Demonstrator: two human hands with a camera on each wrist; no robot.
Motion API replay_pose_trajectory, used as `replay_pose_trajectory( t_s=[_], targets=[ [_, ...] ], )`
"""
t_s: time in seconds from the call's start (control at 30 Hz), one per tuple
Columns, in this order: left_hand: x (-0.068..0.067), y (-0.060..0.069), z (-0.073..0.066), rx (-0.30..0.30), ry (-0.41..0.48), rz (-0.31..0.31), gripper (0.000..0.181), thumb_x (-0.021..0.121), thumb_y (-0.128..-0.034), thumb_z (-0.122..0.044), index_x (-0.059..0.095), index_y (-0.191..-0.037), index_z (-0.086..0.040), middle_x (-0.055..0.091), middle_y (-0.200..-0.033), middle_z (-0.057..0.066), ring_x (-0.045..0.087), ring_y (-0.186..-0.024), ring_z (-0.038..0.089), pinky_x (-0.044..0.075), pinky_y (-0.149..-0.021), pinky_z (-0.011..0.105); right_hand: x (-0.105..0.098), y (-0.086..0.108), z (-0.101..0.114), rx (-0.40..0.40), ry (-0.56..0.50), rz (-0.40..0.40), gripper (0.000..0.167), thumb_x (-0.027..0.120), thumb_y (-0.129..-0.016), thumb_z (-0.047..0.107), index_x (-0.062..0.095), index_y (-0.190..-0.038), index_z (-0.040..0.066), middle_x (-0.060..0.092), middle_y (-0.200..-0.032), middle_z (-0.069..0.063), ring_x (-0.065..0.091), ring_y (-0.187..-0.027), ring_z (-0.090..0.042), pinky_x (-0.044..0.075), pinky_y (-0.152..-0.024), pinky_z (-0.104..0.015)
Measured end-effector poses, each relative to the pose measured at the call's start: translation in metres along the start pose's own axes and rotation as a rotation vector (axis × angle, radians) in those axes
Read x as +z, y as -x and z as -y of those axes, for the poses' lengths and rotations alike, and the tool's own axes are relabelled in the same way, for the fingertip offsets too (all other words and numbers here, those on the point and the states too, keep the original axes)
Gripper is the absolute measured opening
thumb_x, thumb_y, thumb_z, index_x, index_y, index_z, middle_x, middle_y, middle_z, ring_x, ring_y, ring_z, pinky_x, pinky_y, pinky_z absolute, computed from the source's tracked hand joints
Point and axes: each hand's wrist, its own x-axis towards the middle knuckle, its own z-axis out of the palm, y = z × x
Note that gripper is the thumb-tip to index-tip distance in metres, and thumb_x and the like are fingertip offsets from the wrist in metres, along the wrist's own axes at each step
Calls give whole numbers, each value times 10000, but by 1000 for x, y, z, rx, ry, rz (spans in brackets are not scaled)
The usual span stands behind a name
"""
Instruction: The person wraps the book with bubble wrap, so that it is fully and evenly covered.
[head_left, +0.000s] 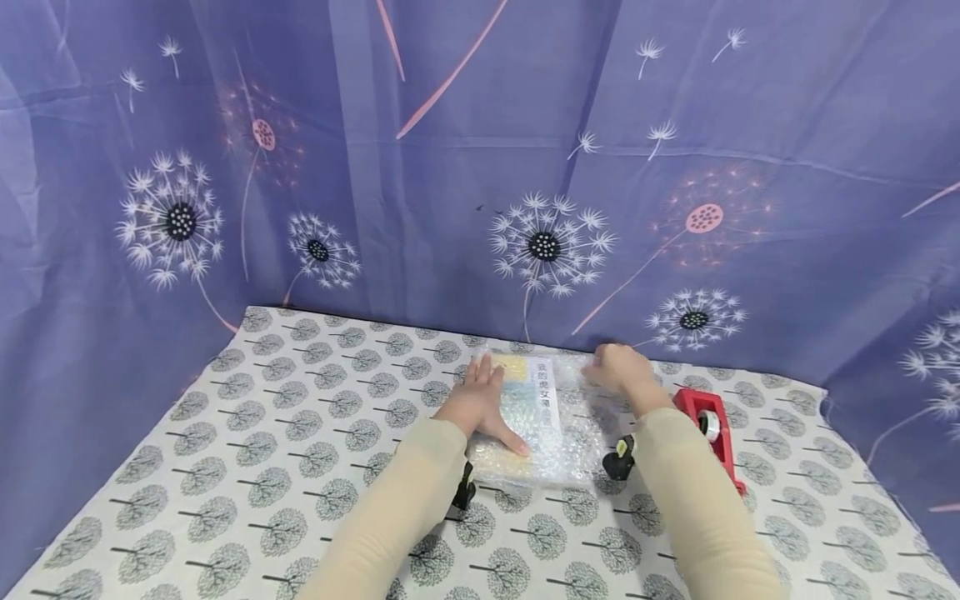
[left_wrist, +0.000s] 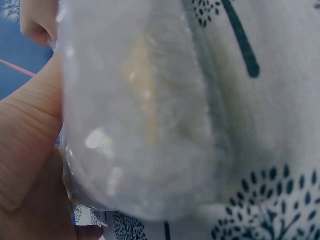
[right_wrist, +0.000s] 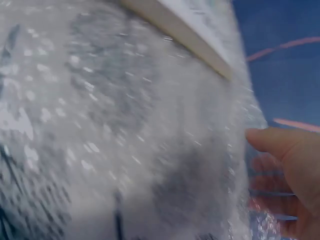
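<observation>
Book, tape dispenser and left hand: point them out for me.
Book (head_left: 537, 408), head view: its printed cover.
Tape dispenser (head_left: 727, 437), head view: its red frame.
Left hand (head_left: 480, 403), head view: its back.

Book (head_left: 546, 408) is lying in bubble wrap (head_left: 588, 437) near the tablecloth's (head_left: 300, 417) far edge; curtain (head_left: 450, 208) is hanging behind. Wrap is extending rightward past the book. Left hand (head_left: 482, 405) is resting on the book's left side; right hand (head_left: 625, 369) is occupying the wrap's far right corner. Tape dispenser (head_left: 724, 437), bearing tape roll (head_left: 708, 426), is sitting farther right.
</observation>
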Motion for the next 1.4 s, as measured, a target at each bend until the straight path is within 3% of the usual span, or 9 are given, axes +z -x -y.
replay_pose_trajectory(
  t_s=[0.27,0.53,0.67,0.73,0.83,1.03,1.13,1.23,1.4],
  targets=[
    [-2,4,2,8,13,-14,1448,791,-452,-694,9,-1531,-128,-160,-1583,105,-119,-1462,319,108,-1184,519,-21,12,-12,-76,-234,67,276,649,-851,249,678,-1011,26,699,-945,-133,631,-796,-225,542,-745,-400],
    [-2,3,4,19,22,-19,1443,786,-453,-698,14,-1531,-129,-160,-1582,106,-120,-1461,324,107,-1181,530,-28,24,-18,-65,-353,184,360,633,-858,182,626,-1132,-52,678,-1013,-201,608,-720,-183,533,-670,-332],
    [-4,4,4,19,28,-18,1445,792,-452,-692,12,-1531,-131,-165,-1581,104,-123,-1461,325,109,-1180,530,-23,29,-19,-100,-391,137,305,587,-901,171,634,-1123,-33,662,-1088,-229,638,-814,-238,562,-761,-412],
    [-5,4,3,17,30,-17,1447,796,-451,-689,11,-1531,-133,-170,-1581,102,-125,-1461,323,110,-1180,532,-21,31,-18,-119,-414,99,331,568,-925,202,618,-1169,-18,630,-1169,-249,638,-986,-330,543,-864,-480],
    [-4,4,3,14,36,-14,1448,800,-452,-683,5,-1531,-135,-176,-1579,99,-127,-1460,321,103,-1181,530,-17,34,-14,-142,-501,63,354,555,-941,239,606,-1194,-3,583,-1246,-264,593,-1085,-402,515,-909,-518],
    [-4,5,3,17,38,-14,1439,797,-463,-679,3,-1531,-132,-171,-1580,107,-126,-1460,325,96,-1183,530,-6,38,-9,-133,-726,106,466,524,-957,360,504,-1295,40,484,-1368,-234,489,-1218,-424,441,-985,-570],
    [-3,5,2,19,30,-14,1436,794,-466,-683,5,-1531,-129,-169,-1580,109,-125,-1460,326,100,-1184,527,-2,41,-7,-94,-832,166,581,443,-975,452,374,-1387,48,394,-1434,-256,462,-1252,-443,394,-1026,-589],
    [-2,5,2,19,17,-15,1435,790,-468,-689,7,-1531,-129,-166,-1581,109,-120,-1461,327,107,-1185,524,3,41,-6,-72,-994,239,714,252,-980,573,218,-1476,59,244,-1514,-274,393,-1304,-469,345,-1071,-586],
    [0,5,1,26,21,-12,1438,788,-465,-696,8,-1531,-127,-167,-1580,108,-121,-1461,328,110,-1184,523,13,39,-6,-53,-1256,295,875,-19,-890,686,5,-1524,82,91,-1551,-286,218,-1372,-507,259,-1118,-576]
  ],
)
